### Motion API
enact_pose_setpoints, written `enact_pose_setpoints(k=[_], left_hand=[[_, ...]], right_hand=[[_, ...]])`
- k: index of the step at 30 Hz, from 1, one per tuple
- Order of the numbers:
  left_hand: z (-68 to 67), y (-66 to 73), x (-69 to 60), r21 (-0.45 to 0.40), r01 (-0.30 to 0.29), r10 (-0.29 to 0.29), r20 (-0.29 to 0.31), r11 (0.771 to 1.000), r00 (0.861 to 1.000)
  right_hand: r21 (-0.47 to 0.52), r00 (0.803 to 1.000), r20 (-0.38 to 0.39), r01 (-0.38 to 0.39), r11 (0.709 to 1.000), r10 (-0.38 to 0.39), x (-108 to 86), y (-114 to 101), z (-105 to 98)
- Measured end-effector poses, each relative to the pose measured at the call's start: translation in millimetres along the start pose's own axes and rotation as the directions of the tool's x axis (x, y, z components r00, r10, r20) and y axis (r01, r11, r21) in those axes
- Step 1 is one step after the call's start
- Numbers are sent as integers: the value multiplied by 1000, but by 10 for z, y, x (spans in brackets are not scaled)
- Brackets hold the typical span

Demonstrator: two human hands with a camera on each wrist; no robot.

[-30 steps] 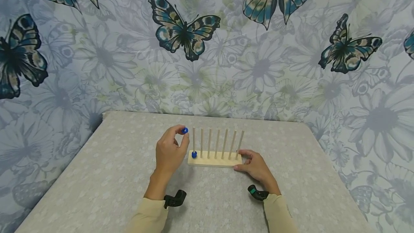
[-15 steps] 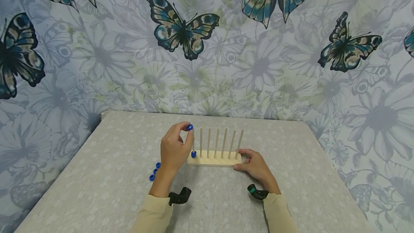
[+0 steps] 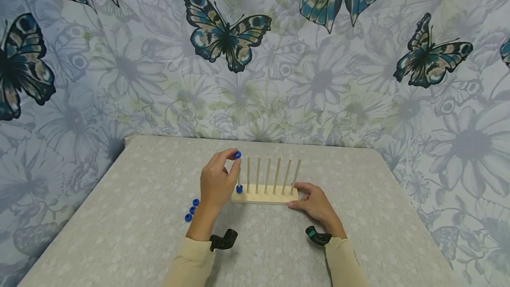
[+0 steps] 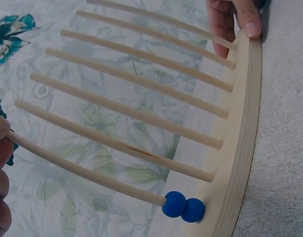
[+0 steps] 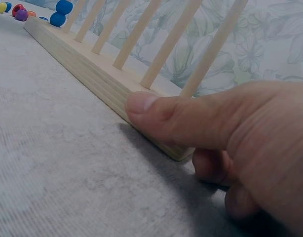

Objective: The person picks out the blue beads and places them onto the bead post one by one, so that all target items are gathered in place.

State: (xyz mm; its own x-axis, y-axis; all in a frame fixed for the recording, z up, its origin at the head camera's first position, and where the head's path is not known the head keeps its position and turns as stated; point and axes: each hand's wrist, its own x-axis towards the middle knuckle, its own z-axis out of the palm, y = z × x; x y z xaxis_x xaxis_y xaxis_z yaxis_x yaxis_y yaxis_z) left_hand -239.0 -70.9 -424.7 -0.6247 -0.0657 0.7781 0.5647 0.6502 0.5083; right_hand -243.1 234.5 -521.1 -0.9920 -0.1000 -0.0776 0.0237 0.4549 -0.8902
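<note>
My left hand pinches a blue bead between thumb and index finger at the top of the leftmost peg. In the left wrist view, my left fingertips are at that peg's tip, and the pinched bead is not visible. Two blue beads are stacked at the foot of the same peg. The wooden base carries several upright pegs; the others hold no beads. My right hand grips the right end of the base, with the thumb on its front edge.
Several loose blue beads lie on the tablecloth, left of my left forearm. In the right wrist view, beads of other colours, one purple, lie beyond the far end of the base. A butterfly-patterned cloth hangs behind the table.
My left hand has moved right with the blue bead, from beside the leftmost peg to its top. The loose blue beads have come into view beside my forearm. My right hand keeps its grip.
</note>
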Motion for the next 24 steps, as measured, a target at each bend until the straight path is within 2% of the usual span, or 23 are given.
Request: enact_pose_setpoints(k=[24], left_hand=[[39, -16, -24, 79, 68, -72, 58, 995, 996]], right_hand=[[-6, 1000, 17, -4, 1000, 4, 10, -12, -7]])
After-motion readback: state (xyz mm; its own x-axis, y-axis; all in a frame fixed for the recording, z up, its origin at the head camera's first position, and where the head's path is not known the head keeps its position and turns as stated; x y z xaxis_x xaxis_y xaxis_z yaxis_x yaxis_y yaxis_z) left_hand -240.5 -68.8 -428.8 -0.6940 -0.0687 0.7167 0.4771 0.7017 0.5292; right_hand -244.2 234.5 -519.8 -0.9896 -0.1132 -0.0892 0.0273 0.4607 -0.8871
